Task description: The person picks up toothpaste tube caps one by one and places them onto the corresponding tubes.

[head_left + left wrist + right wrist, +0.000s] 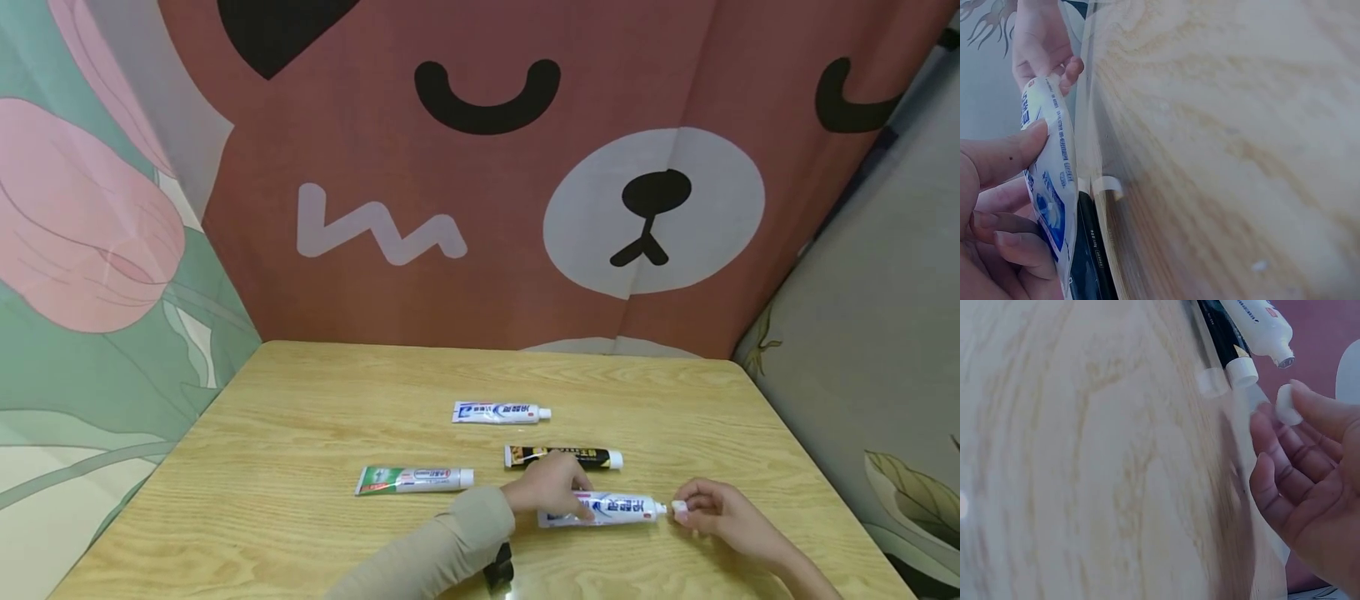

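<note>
My left hand (551,485) grips the body of a white and blue toothpaste tube (622,508) near its flat end, thumb on one face and fingers behind. The tube's nozzle points right and is uncapped, as the right wrist view shows. Just past the nozzle, my right hand (723,517) pinches a small white cap (1287,405) between thumb and forefinger, a little apart from the nozzle. Behind the left hand lies a black toothpaste tube (600,457) with a white cap (1242,372).
A green and white toothpaste tube (427,479) lies left of the hands. Farther back is another white and blue toothpaste tube (495,412), capped. All rest on a wooden table (337,400). Behind it hangs a printed curtain (495,292) with a bear face.
</note>
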`<state>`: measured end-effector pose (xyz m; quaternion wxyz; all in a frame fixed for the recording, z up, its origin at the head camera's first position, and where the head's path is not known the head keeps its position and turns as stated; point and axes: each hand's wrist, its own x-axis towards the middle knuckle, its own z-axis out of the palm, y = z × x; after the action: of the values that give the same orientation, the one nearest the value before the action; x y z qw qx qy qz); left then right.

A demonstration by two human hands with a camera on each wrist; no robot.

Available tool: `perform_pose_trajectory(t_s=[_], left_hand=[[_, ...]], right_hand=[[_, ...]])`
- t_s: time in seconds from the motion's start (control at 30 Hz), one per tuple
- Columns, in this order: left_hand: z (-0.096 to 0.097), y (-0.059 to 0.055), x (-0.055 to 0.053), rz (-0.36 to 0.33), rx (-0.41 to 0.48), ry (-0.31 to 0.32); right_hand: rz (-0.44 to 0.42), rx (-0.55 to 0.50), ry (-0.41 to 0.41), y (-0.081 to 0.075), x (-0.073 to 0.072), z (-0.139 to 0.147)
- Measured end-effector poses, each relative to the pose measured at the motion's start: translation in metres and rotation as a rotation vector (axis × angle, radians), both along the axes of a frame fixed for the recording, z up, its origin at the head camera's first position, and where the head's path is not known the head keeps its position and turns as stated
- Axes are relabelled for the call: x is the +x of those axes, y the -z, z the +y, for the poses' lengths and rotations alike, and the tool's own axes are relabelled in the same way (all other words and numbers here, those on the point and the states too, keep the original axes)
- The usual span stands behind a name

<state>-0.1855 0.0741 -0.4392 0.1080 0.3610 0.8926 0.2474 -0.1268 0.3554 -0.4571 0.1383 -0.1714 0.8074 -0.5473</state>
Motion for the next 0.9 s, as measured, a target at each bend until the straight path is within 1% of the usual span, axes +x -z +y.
perform_pose_trajectory(t_s=[0.1,0.17,0.33,0.4,0.47,0.53,0.7,0.83,0.9], left_hand=[[0.0,-0.001,-0.001,0.012,0.008,-0.003],[0.0,-0.001,-0.001,0.01,0.007,-0.004],[0.0,-0.003,-0.001,0.002,0.012,-0.002],[0.0,-0.004,-0.001,0.003,0.015,-0.001],[0.0,-0.004,-0.001,0.004,0.014,-0.007],[0.0,-0.005,-0.001,0.004,0.013,-0.015],[0.001,-0.004,-0.001,0.022,0.024,-0.031],[0.002,-0.003,0.001,0.038,0.061,-0.034],[0.002,-0.004,0.002,0.039,0.074,-0.038]], right_hand=[[0.042,0.009,0.017,-0.001,0.0,-0.001],[0.053,-0.017,0.013,-0.001,0.0,-0.002],[0.079,-0.128,-0.051,-0.001,-0.001,-0.008],[0.093,-0.146,-0.061,-0.001,-0.002,-0.011],[0.095,-0.148,-0.053,-0.002,-0.002,-0.013],[0.09,-0.13,-0.027,-0.003,-0.002,-0.015],[0.09,-0.08,0.084,-0.004,0.0,-0.02],[0.099,-0.099,0.141,0.0,0.001,-0.023],[0.082,-0.105,0.169,0.003,0.001,-0.025]])
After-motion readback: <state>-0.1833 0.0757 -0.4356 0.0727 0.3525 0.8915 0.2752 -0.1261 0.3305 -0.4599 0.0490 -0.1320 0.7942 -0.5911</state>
